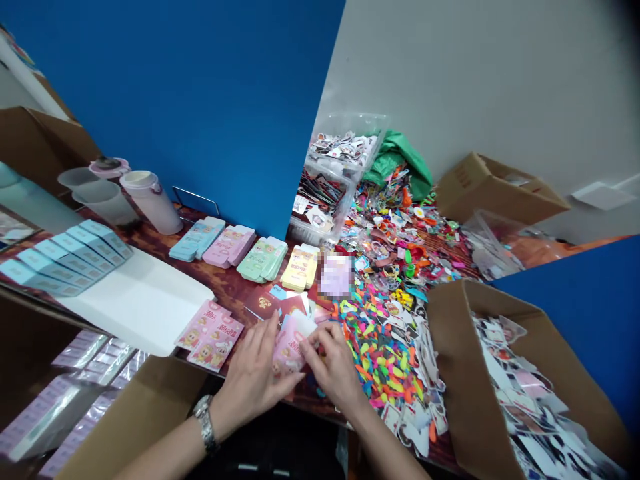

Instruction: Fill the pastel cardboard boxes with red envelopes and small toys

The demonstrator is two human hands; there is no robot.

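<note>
A pink printed packet (289,347) is between my two hands at the table's front edge. My left hand (257,367), with a metal watch at the wrist, holds its left side and bottom between thumb and fingers. At its upper right edge, my right hand (330,360) pinches with thumb and forefinger. Just behind lie dark red cards (263,301) and a few others. More pink packets (213,337) rest left of my left hand. Stacks of blue (197,239), pink (229,245), green (263,259) and yellow packets (300,267) form a row further back.
Colourful small pieces (385,353) cover the table's right side. An open carton of stickers (450,373) stands at the right. Clear bins (345,173) are at the back. Blue boxes (65,257), a white board (145,300) and cups (150,200) are left.
</note>
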